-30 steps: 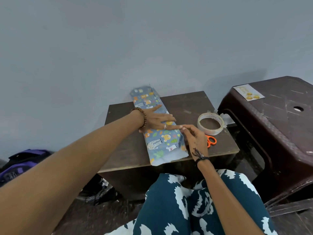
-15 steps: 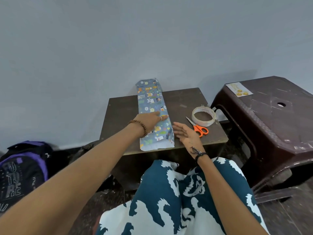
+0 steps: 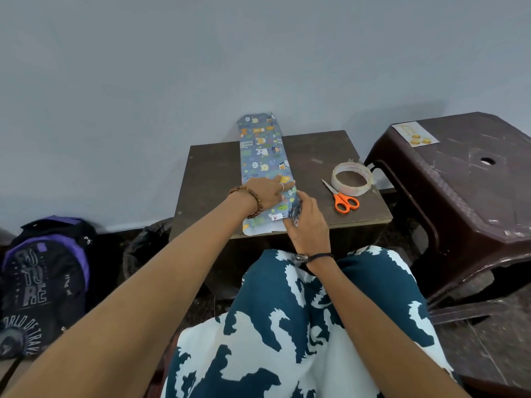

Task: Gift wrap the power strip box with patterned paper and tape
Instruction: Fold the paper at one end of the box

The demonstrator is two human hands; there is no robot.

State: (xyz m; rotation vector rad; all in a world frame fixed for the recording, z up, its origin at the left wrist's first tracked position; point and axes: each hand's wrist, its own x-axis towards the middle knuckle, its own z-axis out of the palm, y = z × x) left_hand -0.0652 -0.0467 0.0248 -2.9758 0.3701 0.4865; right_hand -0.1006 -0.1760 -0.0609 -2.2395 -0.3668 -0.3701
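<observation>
Currently, step in hand: the long side seam of the patterned paper (image 3: 263,165) is judged to be under folding and flattening before tape is applied.
Box position: the wrapped power strip box lies lengthwise at the centre of the frame on the small dark desk (image 3: 209,179), its far end overhanging the desk's back edge, its near end at the front edge.
Left hand (image 3: 265,193): laid on top of the package near its lower end, fingers extended and pressing the paper flat.
Right hand (image 3: 309,222): set against the package's lower right edge, fingers curled round a loose fold of paper there.
Tools: the tape roll (image 3: 352,179) and the orange-handled scissors (image 3: 342,198) lie right of centre on the desk, apart from the package.
Technique: the flap should be pulled taut and creased sharply along the box edge while the top is kept pinned, so no slack is trapped.
Risk: the paper may spring open if pressure is released before tape is fetched.
</observation>
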